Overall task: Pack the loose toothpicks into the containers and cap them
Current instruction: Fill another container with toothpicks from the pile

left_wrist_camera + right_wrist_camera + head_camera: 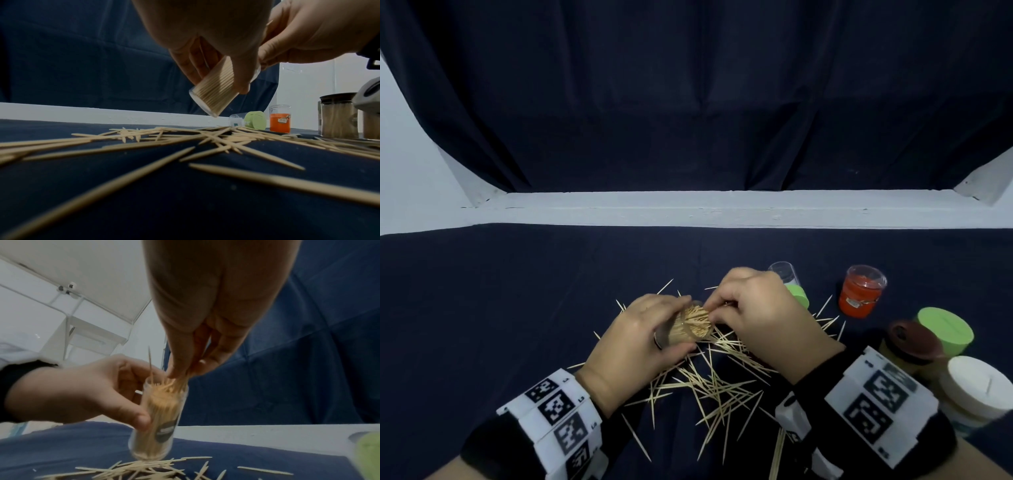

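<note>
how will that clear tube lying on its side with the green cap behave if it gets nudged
The capped tube would probably roll: it is round and lies on its side on the cloth. It looks empty and clear, so it is likely light and easy to knock. Loose toothpicks nearby might stop it.

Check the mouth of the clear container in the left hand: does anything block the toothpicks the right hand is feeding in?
No lid covers the container. Its mouth is crowded with packed toothpicks, one sticking up above the rim. The right hand pinches more at the opening; the left hand grips the wall.
</note>
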